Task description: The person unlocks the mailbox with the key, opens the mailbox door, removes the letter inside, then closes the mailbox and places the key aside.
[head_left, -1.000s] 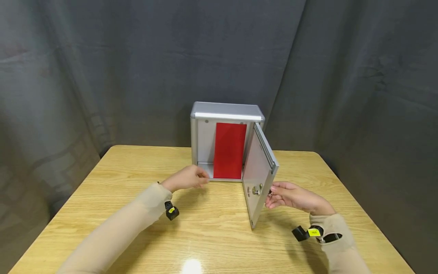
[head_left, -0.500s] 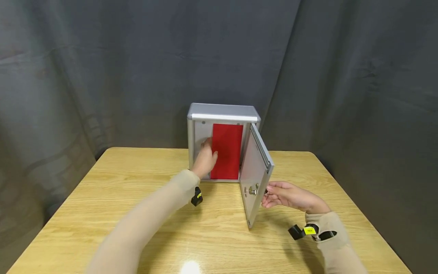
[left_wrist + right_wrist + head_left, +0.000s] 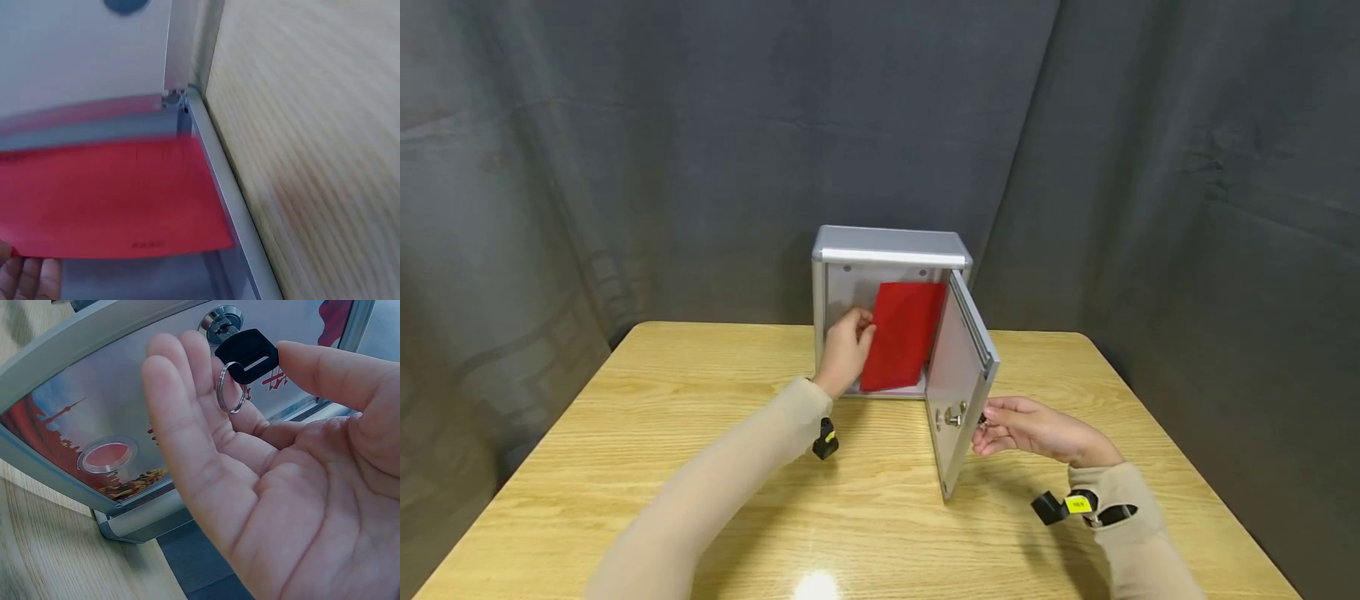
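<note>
A silver box [image 3: 891, 240] stands at the back of the table, its front door [image 3: 951, 367] swung out to the right. Inside leans a flat red envelope [image 3: 906, 329], tilted with its top to the right. My left hand [image 3: 844, 346] reaches in and pinches its left edge between thumb and fingers. In the left wrist view, fingertips lie under the envelope's edge at lower left. Outside the door, my right hand [image 3: 1037, 429] holds a black-headed key [image 3: 247, 356] between thumb and index finger. The key sits in the door's round lock [image 3: 223, 320], and a metal ring [image 3: 221, 394] hangs from it.
A wooden table [image 3: 737, 358] carries the box. Dark grey curtains [image 3: 700, 167] hang close behind and along both sides. The door's inner face shows the lock's metal latch [image 3: 955, 416]. A round clear-rimmed disc [image 3: 107, 455] is on the printed outer face.
My left hand has moved from in front of the box to inside it and taken hold of the envelope, which now tilts to the right. My right hand stays at the key.
</note>
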The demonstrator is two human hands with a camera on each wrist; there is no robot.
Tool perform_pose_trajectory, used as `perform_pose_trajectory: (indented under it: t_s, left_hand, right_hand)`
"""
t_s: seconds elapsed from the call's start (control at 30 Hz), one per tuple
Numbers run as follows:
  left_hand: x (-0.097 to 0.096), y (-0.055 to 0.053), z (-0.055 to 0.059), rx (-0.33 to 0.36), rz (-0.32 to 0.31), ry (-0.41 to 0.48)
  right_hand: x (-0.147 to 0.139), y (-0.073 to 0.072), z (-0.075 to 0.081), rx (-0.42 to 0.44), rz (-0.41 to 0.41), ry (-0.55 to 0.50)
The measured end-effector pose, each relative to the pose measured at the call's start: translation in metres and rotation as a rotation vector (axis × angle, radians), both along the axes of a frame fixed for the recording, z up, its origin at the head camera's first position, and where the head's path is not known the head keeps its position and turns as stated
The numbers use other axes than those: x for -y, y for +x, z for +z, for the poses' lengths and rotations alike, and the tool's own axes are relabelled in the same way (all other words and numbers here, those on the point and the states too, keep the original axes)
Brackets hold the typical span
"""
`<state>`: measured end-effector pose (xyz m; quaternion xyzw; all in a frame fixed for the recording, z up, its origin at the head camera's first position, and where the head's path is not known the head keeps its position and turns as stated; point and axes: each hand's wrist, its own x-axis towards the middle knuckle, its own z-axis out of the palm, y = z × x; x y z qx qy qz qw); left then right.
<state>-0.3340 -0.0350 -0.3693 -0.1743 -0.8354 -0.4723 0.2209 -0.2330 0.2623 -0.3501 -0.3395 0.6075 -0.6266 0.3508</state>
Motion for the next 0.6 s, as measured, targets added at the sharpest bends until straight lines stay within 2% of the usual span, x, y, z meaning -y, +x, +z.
perform_pose_trajectory:
  t_s: [0.2, 0.37, 0.43, 0.5, 0.6]
  left_hand:
    - [0.024, 0.031, 0.013, -0.129, -0.071, 0.004]
    - [0.056, 0.055, 0.03, -0.265, -0.06, 0.082]
    - [0.072, 0.061, 0.041, -0.324, -0.035, 0.157]
    - [0.089, 0.064, 0.053, -0.356, -0.021, 0.278]
    - [0.115, 0.065, 0.072, -0.343, -0.033, 0.517]
  right_hand:
    - [-0.001, 0.0, 0.001, -0.005, -0.01, 0.008]
    - [-0.003, 0.0, 0.002, 0.001, -0.002, 0.0]
    - [-0.003, 0.0, 0.002, 0.004, 0.002, -0.003]
    - [-0.004, 0.0, 0.002, 0.008, 0.005, -0.007]
    - [-0.004, -0.001, 0.002, 0.012, 0.004, -0.006]
